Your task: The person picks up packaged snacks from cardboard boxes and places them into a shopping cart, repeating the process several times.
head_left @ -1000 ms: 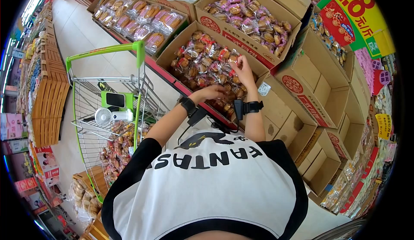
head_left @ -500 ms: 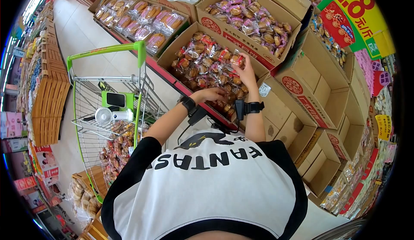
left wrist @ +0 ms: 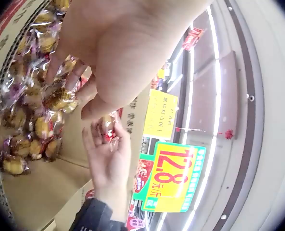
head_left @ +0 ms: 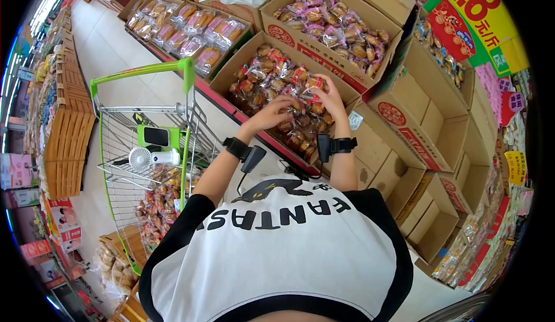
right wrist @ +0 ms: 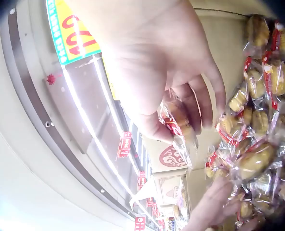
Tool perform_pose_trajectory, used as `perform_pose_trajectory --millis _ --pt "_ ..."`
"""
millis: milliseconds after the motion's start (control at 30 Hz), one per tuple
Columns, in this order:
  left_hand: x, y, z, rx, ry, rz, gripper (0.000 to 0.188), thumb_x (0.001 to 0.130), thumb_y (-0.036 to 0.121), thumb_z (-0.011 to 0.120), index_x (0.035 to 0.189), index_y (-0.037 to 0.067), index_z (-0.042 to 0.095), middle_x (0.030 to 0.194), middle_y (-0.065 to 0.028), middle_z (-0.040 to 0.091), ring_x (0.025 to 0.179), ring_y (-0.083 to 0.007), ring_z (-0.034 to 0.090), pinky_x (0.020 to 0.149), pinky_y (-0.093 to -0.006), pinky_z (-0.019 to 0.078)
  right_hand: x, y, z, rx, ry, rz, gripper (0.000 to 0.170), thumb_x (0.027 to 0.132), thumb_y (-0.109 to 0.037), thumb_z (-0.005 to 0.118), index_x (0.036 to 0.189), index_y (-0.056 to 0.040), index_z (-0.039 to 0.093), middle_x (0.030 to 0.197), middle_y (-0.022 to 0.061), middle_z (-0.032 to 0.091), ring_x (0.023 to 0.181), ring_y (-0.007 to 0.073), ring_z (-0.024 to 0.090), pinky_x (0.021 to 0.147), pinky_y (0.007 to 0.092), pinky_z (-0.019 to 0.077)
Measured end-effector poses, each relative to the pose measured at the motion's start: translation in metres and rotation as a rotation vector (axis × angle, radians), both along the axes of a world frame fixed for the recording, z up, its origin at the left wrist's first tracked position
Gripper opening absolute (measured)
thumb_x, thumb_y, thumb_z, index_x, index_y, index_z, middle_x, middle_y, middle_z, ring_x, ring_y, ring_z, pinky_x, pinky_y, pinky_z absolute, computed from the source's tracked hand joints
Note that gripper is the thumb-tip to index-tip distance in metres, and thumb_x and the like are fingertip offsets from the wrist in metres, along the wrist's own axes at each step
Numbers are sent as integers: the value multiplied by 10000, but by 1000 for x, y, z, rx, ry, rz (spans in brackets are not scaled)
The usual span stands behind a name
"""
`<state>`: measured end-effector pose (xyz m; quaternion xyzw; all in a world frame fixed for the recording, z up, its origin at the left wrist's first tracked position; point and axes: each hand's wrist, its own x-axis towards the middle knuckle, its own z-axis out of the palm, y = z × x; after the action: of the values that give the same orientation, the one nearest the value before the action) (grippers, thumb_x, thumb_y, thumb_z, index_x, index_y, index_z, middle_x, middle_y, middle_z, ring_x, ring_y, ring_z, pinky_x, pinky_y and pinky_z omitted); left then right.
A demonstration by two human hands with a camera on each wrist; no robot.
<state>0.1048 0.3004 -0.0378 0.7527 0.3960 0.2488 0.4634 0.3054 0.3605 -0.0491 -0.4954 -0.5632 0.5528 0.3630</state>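
Note:
An open cardboard box point(head_left: 228, 70) holds many clear-wrapped pastries point(left wrist: 41, 127) with red labels. At its right side, my right hand point(head_left: 330, 97) pinches one wrapped pastry point(right wrist: 178, 120) between thumb and fingers; the left wrist view shows it against that palm. My left hand point(head_left: 272, 114) is over the middle of the pile, palm down, its fingers loosely bent. In the left wrist view its fingertips are at a wrapped pastry point(left wrist: 60, 98), the thumb apart from them; whether they grip it is unclear.
Left of the box stands a green-handled cart point(head_left: 189, 76) with bagged goods, a phone point(head_left: 156, 135) and a small white fan point(head_left: 140, 159). Another pastry box point(head_left: 332, 24) lies beyond. Emptied-looking cartons point(head_left: 425, 111) are on the right.
My left hand has moved forward and slightly left, from the box's near edge to over the pile. My right hand keeps its pastry and has shifted only slightly.

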Motion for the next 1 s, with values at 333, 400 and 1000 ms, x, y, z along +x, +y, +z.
perform_pose_trajectory --millis 333,400,1000 --pt "-34 -21 69 69 -72 371 488 755 80 549 1189 18 336 1230 -74 269 1161 -210 260 936 -315 260 -31 -13 15 -252 74 304 302 804 -263 459 1064 -111 455 998 37 504 937 120 474 733 265 404" --pt "-33 -28 77 94 -94 405 505 774 46 516 1234 56 307 1255 -58 233 1176 -198 246 933 -334 278 -42 -21 22 -271 124 344 295 811 -266 453 1067 -119 454 1023 37 488 961 126 466 742 273 411" --pt "-27 -94 110 379 47 474 409 708 -26 524 1108 -1 438 1161 -104 401 1084 -244 383 919 -309 297 -94 -40 32 -323 651 226 393 869 -334 374 1173 -85 367 1139 27 413 1075 134 365 906 289 294"
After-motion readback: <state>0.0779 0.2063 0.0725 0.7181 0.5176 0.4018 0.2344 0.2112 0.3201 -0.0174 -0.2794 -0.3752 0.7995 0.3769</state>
